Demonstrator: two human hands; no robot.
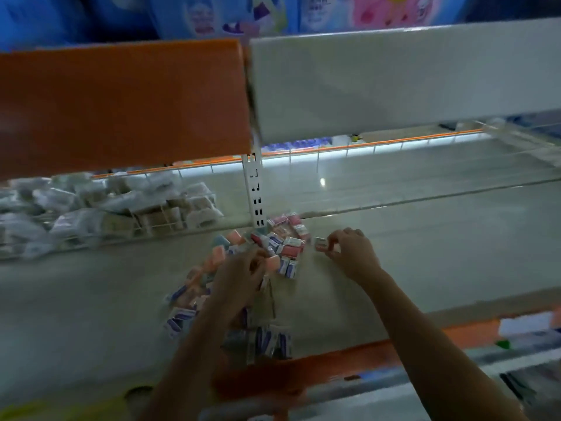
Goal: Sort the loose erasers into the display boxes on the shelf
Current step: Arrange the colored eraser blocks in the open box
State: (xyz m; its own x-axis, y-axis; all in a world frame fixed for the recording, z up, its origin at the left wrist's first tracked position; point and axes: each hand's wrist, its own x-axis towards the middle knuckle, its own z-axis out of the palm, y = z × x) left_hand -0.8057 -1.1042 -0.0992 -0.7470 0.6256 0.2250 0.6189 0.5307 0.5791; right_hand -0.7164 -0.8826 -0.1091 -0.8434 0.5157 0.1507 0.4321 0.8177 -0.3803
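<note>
Taking the white slotted upright (254, 189) at the middle of the shelf (91, 299) as the landmark, the scene is read from left to right. Far to its left, behind a low wire divider (158, 220), a heap of clear-wrapped packets (100, 202) is seen on the shelf. Above that heap an orange panel (121, 104) is hung, and to the right of the upright a pale grey panel (394, 80) is set at the same height.

Directly below the foot of the upright the loose erasers (282, 241) are spread in a pile on the shelf, mostly pink, white and blue-sleeved, and the pile is trailed down and to the left toward the orange front edge (349, 357).

The left hand (239, 278) is held over the pile, just below and left of the upright's foot, with its fingers curled in among the erasers; whether one is actually gripped cannot be told because of blur. A pink eraser (272, 263) is seen just beside its fingertips.

To the right of the upright's foot, the right hand (349, 253) is rested at the pile's right margin, and a small white-wrapped eraser (320, 243) is pinched between its thumb and fingers.
</note>
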